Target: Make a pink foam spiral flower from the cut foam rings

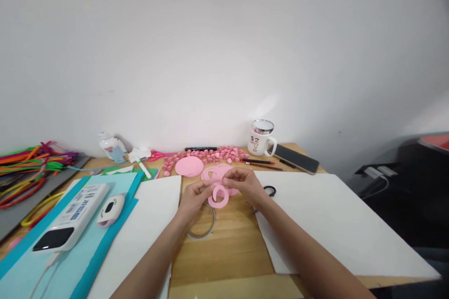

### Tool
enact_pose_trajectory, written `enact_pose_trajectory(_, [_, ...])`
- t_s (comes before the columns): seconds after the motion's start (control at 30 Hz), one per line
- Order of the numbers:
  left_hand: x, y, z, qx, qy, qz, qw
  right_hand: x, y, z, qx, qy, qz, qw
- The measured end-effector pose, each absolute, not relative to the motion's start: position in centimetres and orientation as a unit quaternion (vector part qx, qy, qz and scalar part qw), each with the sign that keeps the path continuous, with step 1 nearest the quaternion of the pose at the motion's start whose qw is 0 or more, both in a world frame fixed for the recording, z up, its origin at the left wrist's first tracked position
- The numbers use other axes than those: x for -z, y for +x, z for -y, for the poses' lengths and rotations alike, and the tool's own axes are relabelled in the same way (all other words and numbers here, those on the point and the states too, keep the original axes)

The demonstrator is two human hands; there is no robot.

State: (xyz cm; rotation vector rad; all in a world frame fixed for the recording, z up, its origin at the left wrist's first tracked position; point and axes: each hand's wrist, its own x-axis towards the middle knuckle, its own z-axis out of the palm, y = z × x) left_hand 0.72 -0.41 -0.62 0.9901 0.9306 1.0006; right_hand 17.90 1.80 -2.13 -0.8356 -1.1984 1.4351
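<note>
My left hand (195, 197) and my right hand (243, 182) meet over the middle of the wooden table (231, 247). Both pinch a pink foam ring (220, 195) between them, held just above the tabletop. Behind the hands lie a pink foam sheet with cut-out holes (216, 173) and a pink foam disc (189, 166). A thin metal-looking ring (203, 224) lies on the wood under my left wrist. Scissors (270, 191) lie partly hidden behind my right hand.
White sheets (336, 224) flank the hands, blue foam (105, 238) at left bears a power bank (72, 217) and a small white device (111, 208). Pipe cleaners (28, 168), pink foam bits (210, 154), a mug (261, 138), phone (296, 159) and pencils (261, 163) line the back.
</note>
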Motion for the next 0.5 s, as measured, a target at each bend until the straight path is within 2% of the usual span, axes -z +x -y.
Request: enact_pose_trajectory(0.5, [0.55, 0.76, 0.40, -0.448, 0.452, -0.415, 0.650, 1.92, 17.89, -1.69, -0.597, -0.343, 0.502, 0.523])
